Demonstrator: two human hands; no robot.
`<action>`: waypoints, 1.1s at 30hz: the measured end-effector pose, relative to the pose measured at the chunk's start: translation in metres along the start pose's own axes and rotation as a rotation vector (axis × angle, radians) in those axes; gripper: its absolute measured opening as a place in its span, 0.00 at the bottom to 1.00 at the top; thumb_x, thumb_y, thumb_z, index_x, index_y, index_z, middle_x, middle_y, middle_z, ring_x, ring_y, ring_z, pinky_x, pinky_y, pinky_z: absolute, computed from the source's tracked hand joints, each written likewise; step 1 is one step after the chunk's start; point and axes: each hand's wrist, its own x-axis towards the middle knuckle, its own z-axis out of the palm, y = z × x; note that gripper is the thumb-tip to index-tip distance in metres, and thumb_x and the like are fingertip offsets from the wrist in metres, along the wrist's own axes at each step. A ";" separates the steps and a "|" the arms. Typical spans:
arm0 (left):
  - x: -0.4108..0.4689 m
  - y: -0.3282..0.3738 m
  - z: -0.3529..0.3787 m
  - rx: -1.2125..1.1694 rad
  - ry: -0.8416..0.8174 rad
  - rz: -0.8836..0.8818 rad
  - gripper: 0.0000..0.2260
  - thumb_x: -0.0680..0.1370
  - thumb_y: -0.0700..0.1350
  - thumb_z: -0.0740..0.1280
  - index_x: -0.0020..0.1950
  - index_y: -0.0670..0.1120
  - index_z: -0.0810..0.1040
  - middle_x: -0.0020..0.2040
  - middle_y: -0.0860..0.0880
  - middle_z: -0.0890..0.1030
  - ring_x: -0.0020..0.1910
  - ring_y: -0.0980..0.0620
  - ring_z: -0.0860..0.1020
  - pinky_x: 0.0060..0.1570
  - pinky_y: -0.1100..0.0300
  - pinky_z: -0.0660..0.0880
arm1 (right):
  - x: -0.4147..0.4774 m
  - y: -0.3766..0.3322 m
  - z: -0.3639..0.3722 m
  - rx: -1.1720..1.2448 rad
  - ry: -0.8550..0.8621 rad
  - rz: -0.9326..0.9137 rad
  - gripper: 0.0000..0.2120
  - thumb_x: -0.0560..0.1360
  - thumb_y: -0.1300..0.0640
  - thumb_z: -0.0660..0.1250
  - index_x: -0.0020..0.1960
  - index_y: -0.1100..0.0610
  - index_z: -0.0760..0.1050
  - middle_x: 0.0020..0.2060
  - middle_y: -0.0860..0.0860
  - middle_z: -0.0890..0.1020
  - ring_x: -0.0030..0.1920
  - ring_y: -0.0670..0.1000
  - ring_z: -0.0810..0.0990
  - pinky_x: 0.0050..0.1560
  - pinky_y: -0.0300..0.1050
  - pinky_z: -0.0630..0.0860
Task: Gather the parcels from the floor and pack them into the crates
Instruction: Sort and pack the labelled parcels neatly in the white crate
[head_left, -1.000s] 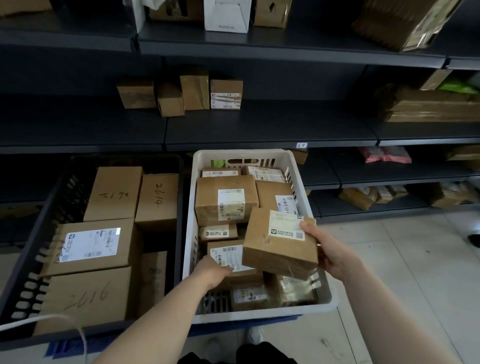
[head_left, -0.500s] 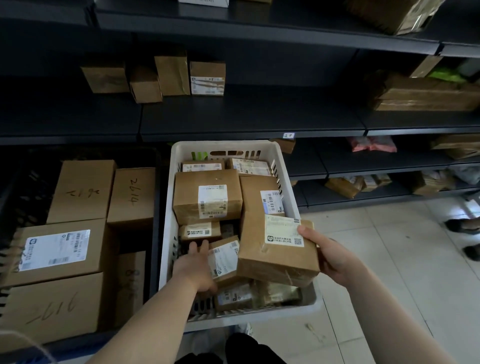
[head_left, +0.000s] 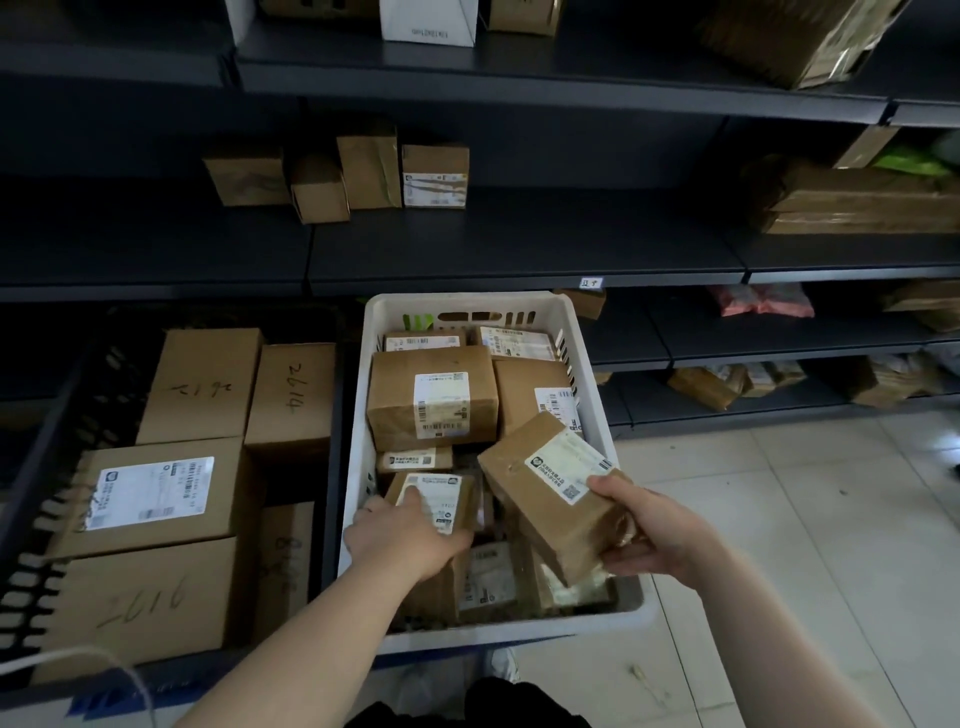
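A white plastic crate stands in the middle, filled with several brown labelled parcels. My right hand grips a brown parcel with a white label, tilted over the crate's right front part. My left hand reaches into the crate's left front and holds a small upright labelled parcel, thumb on its label. A larger taped parcel lies behind them. To the left, a black crate holds several bigger cartons with handwritten numbers.
Dark metal shelving runs behind both crates, with small boxes on the middle shelf and more parcels on the right shelves. Pale tiled floor spreads to the right. A white cord lies at the lower left.
My right hand has turned and tilted its parcel lower over the crate's right front. My left hand has shifted onto the small upright parcel. The view has tipped up.
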 end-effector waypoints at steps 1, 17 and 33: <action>-0.004 0.000 -0.002 0.024 0.009 -0.013 0.47 0.65 0.78 0.56 0.78 0.55 0.54 0.72 0.41 0.63 0.69 0.41 0.66 0.59 0.51 0.68 | -0.002 0.002 0.004 0.009 -0.006 0.018 0.35 0.68 0.40 0.75 0.68 0.55 0.69 0.59 0.59 0.76 0.47 0.63 0.85 0.40 0.51 0.84; -0.022 -0.015 0.002 0.014 0.170 -0.029 0.40 0.71 0.75 0.46 0.77 0.54 0.53 0.68 0.43 0.60 0.67 0.42 0.62 0.55 0.50 0.69 | 0.009 0.027 0.057 -0.030 -0.182 0.160 0.35 0.70 0.34 0.70 0.67 0.50 0.60 0.52 0.62 0.79 0.46 0.64 0.85 0.47 0.54 0.83; -0.011 -0.033 0.019 0.078 0.294 0.358 0.27 0.79 0.61 0.54 0.75 0.49 0.63 0.73 0.49 0.64 0.73 0.47 0.59 0.71 0.50 0.57 | 0.031 0.028 0.071 -0.409 -0.122 -0.163 0.23 0.82 0.41 0.53 0.73 0.49 0.67 0.62 0.49 0.79 0.61 0.52 0.77 0.66 0.53 0.72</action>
